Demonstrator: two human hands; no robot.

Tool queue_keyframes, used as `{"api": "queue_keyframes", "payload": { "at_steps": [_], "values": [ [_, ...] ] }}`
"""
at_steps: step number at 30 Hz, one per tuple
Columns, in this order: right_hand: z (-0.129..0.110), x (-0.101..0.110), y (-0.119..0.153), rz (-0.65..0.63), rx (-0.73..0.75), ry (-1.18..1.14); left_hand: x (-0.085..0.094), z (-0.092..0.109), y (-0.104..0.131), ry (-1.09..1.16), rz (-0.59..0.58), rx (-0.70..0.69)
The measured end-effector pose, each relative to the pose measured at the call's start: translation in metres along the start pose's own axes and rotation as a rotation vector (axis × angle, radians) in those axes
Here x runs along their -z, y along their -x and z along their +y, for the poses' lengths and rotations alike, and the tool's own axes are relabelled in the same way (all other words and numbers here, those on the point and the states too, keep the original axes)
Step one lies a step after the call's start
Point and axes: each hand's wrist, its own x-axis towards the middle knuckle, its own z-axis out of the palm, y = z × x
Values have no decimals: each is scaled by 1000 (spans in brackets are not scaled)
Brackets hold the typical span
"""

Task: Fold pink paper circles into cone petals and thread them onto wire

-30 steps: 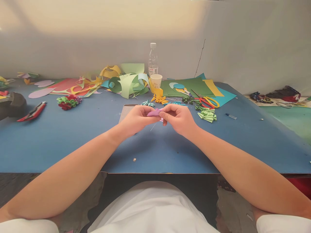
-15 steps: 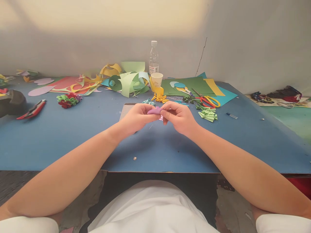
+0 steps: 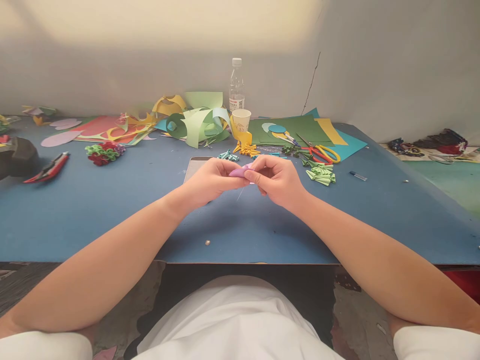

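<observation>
Between my hands is a small folded piece of purple paper (image 3: 240, 172). My left hand (image 3: 213, 179) grips its left part with fingers and thumb. The thumb and fingers of my right hand (image 3: 276, 181) pinch its right end. A thin pale strand hangs below the paper. Just behind my left hand a phone-like flat object (image 3: 194, 166) lies partly covered. Teal folded pieces (image 3: 228, 155) and yellow folded pieces (image 3: 246, 149) lie beyond my fingers, and light green folded cones (image 3: 321, 174) lie to the right.
Scissors (image 3: 326, 155) rest on dark green sheets (image 3: 300, 131) at the back right. A paper cup (image 3: 241, 120) and a bottle (image 3: 236, 87) stand behind. Paper scraps (image 3: 198, 127), a paper flower cluster (image 3: 105, 153) and a red cutter (image 3: 48, 169) are to the left.
Both hands stay together with the purple paper, which has turned slightly, and my right thumb sits a little differently on it. The whole view has shifted slightly.
</observation>
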Motion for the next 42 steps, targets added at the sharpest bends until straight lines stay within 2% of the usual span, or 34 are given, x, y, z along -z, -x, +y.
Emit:
{"api": "queue_keyframes", "payload": {
  "at_steps": [4, 8, 14, 20, 27, 36, 42],
  "values": [
    [-2, -1, -1, -4, 47, -26, 0, 3, 1, -51, 53, 43],
    [-6, -2, -1, -25, 75, -12, 0, 2, 0, -46, 82, 26],
    [-12, -1, -1, 76, -44, 86, -1, -1, -1, 4, 126, 0],
    [-11, -1, -3, 106, -105, -36, -4, -5, -2, 125, 188, -63],
    [-7, -2, -3, 104, -114, -127, -8, -11, -3, 239, 169, -135],
    [-11, -2, -1, 135, -20, -39, -9, -7, 1, 86, 208, -168],
    [-11, -4, 0, 124, -4, -62, -13, -14, 1, -54, 280, -312]
  ]
}}
